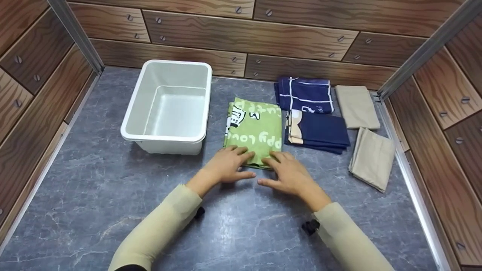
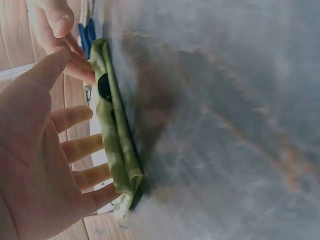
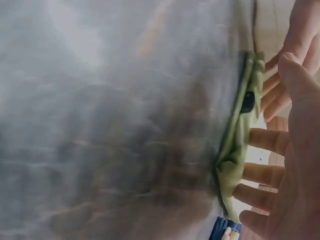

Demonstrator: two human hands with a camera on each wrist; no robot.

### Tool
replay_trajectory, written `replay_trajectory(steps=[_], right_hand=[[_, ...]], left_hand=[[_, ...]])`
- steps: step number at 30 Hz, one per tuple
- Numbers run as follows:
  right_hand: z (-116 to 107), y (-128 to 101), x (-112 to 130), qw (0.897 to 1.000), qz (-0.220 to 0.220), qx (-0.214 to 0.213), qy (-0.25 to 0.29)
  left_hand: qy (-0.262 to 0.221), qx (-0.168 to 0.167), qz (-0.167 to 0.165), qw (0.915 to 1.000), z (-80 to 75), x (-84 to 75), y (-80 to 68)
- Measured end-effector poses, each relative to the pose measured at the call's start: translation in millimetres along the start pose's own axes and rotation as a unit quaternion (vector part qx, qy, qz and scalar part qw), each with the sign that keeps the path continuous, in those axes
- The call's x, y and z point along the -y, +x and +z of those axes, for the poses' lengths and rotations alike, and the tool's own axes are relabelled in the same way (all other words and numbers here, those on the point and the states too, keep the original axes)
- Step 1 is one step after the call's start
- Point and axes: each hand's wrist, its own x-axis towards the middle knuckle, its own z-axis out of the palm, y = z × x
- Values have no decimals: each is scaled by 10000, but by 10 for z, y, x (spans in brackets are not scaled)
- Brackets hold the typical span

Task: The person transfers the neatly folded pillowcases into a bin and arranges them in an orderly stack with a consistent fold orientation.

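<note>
A folded green cloth (image 1: 260, 124) with white lettering and a cartoon print lies flat on the grey marbled surface. At its near edge, the left hand (image 1: 230, 164) touches the top near the left corner with spread fingertips. The right hand (image 1: 288, 171) does the same near the right corner, its thumb pointing toward the left thumb. Both wrist views show straight, separated fingers along the layered fold of the green cloth (image 2: 114, 120). In the right wrist view, a dark patch of print shows on the fold of the cloth (image 3: 240, 135).
A white plastic bin (image 1: 169, 139) stands left of the cloth. To the right lie a navy cloth with white lines (image 1: 307, 92), a navy cloth with a beige print (image 1: 324, 130), and two folded beige cloths (image 1: 357, 107). Wood-patterned walls (image 1: 241, 41) enclose the surface.
</note>
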Motion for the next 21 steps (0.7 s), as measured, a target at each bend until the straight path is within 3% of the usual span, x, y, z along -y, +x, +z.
replay_trajectory(steps=[5,10,14,21], right_hand=[[-33,120,-42,9999,-27,-133,-60],[46,177,-95,9999,57,65,66],[106,123,-116,9994,159,239,194],[123,11,-60,9995,84,147,281]], left_hand=[[-49,-205,35,9998,-38,103,80],[-273,-103,78,9995,6,185,91],[-344,43,101,9993,37,174,36],[-448,71,96,9989,52,96,-107]])
